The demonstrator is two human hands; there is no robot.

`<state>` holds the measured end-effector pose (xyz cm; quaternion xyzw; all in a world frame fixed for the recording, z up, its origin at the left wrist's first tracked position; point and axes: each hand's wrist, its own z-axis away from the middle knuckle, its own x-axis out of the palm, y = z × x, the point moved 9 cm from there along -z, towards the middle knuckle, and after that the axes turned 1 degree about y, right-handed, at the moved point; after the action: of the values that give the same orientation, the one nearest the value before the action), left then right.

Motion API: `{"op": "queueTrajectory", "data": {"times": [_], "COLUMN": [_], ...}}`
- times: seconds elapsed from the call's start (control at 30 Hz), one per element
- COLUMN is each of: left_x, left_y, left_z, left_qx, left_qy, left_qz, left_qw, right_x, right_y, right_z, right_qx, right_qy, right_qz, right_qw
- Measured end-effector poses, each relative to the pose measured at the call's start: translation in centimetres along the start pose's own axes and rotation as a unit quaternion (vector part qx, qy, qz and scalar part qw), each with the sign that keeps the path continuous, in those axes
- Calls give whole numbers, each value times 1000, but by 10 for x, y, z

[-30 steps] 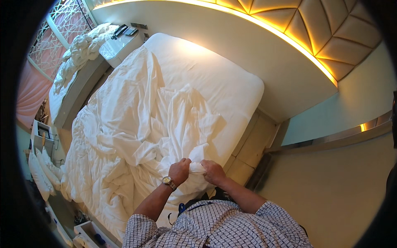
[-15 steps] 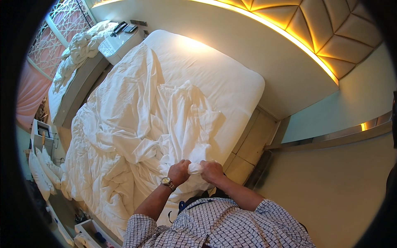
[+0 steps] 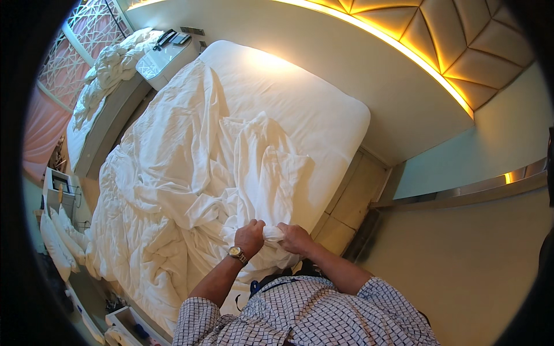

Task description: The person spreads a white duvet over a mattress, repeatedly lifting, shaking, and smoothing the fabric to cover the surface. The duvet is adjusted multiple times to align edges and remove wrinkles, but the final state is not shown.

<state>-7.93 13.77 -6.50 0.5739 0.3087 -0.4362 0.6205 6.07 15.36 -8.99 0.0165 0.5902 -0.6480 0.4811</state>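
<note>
A rumpled white duvet cover (image 3: 259, 173) lies in folds over the near and left part of the bed (image 3: 300, 98). My left hand (image 3: 250, 238), with a watch on its wrist, grips the near edge of the cover. Close beside it, my right hand (image 3: 295, 239) is closed on the same edge. A short gathered roll of cloth shows between my two fists. Farther left, the puffy duvet (image 3: 133, 230) spreads crumpled toward the bed's foot. My fingertips are partly hidden in the cloth.
Beyond the bed's far left corner stands a white nightstand (image 3: 167, 63) with a telephone (image 3: 165, 39). Another bed (image 3: 109, 104) with bunched bedding is at the far left. Pillows (image 3: 57, 239) lean at the left edge. A wall (image 3: 369, 86) runs behind the bed's head.
My hands have shifted very slightly, still gripping the cover's edge. The loose cloth just ahead of them has settled into slightly different folds.
</note>
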Motion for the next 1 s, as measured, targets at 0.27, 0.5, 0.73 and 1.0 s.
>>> {"op": "queueTrajectory", "data": {"times": [0.27, 0.5, 0.73, 1.0], "left_x": [-13, -23, -14, 5], "left_y": [-1, 0, 10, 1], "left_z": [7, 3, 4, -3], "left_qx": [11, 45, 35, 7], "left_qy": [81, 104, 29, 78], "left_qz": [84, 128, 48, 13], "left_qw": [993, 985, 998, 997], "right_x": [-8, -28, -10, -4], "right_y": [-16, -32, -9, 3], "right_z": [-3, 2, 4, 4], "right_qx": [50, -52, 10, 84], "right_qy": [-29, 124, 2, 6], "right_qz": [114, 83, 42, 30], "right_qw": [992, 988, 999, 996]}}
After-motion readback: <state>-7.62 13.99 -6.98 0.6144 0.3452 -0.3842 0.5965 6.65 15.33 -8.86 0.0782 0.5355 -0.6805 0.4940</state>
